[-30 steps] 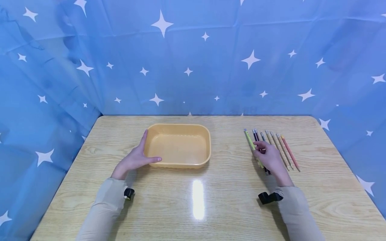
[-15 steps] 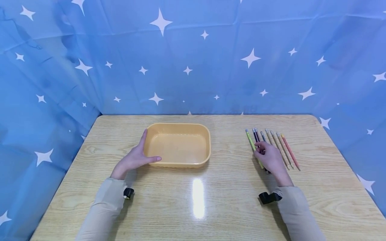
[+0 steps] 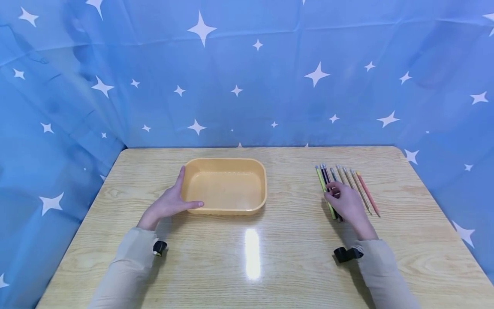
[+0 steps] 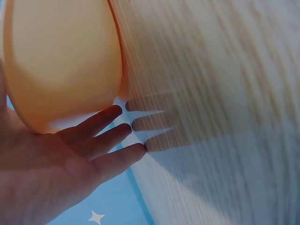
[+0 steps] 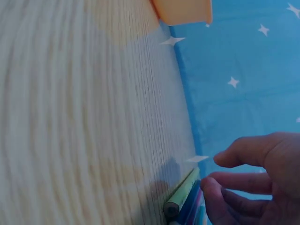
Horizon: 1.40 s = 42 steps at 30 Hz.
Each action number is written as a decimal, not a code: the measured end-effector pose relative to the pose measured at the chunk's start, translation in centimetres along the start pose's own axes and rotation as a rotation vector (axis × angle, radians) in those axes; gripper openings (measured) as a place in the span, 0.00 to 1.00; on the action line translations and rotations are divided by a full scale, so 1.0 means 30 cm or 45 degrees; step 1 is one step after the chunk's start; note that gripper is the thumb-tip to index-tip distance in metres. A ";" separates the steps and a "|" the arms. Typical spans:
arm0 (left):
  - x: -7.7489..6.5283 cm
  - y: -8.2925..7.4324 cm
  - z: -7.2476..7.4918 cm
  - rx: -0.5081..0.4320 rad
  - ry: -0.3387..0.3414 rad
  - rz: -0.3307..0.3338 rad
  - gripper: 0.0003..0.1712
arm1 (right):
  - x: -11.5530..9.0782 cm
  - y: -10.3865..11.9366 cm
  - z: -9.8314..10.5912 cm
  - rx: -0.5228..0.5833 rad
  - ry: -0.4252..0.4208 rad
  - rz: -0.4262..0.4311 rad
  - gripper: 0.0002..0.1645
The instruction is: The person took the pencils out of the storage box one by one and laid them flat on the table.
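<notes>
In the head view an orange rectangular tray point(image 3: 231, 212) lies left of the table's middle. My left hand point(image 3: 170, 204) rests on its left end, thumb over the near rim and index finger along the far corner. The left wrist view shows the other fingers extended below the tray's wall point(image 4: 65, 56). At the right, my right hand point(image 3: 345, 201) is bent over a row of pencils. A green pencil point(image 3: 320, 177) lies at its thumb side, close against several dark pencils point(image 3: 326, 174). In the right wrist view, thumb and index finger are apart, with fingertips right beside the pencils.
Several tan pencils point(image 3: 350, 178) and a red pencil point(image 3: 368, 195) lie to the right of the dark ones, partly covered by my right hand. The wood-grain table point(image 3: 293, 249) ends at the back against a blue star-patterned cloth point(image 3: 216, 77).
The green pencil has shifted right and turned slightly, closer to the dark pencils. My right hand has barely moved. The left hand stays on the tray; the head view has shifted slightly.
</notes>
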<state>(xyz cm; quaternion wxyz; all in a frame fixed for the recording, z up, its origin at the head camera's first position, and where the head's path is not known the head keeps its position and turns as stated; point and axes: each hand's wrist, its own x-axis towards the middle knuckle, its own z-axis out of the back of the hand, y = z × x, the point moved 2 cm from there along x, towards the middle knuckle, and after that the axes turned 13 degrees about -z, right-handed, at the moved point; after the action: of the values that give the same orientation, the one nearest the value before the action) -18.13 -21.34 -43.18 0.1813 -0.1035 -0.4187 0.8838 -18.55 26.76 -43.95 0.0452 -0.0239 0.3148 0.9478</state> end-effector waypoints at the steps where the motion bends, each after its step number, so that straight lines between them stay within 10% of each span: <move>1: 0.000 0.000 0.001 0.009 0.002 0.003 0.75 | 0.000 -0.002 0.004 -0.005 0.007 0.003 0.17; 24: 0.020 -0.013 0.021 0.058 -0.038 -0.081 0.69 | 0.006 -0.028 0.129 -0.130 0.104 0.189 0.18; 37: 0.016 0.013 0.182 0.368 -0.174 -0.084 0.59 | 0.067 -0.040 0.291 -0.451 -0.063 0.366 0.32; 42: 0.012 0.010 0.232 0.563 -0.231 -0.061 0.57 | 0.095 -0.041 0.320 -0.572 -0.048 0.261 0.41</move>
<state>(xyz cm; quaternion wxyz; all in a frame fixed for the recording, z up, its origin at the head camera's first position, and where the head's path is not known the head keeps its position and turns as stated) -20.85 -26.25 -39.05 0.1821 0.0285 -0.2319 0.9551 -21.43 33.69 -37.20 -0.0519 0.0165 0.0961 0.9939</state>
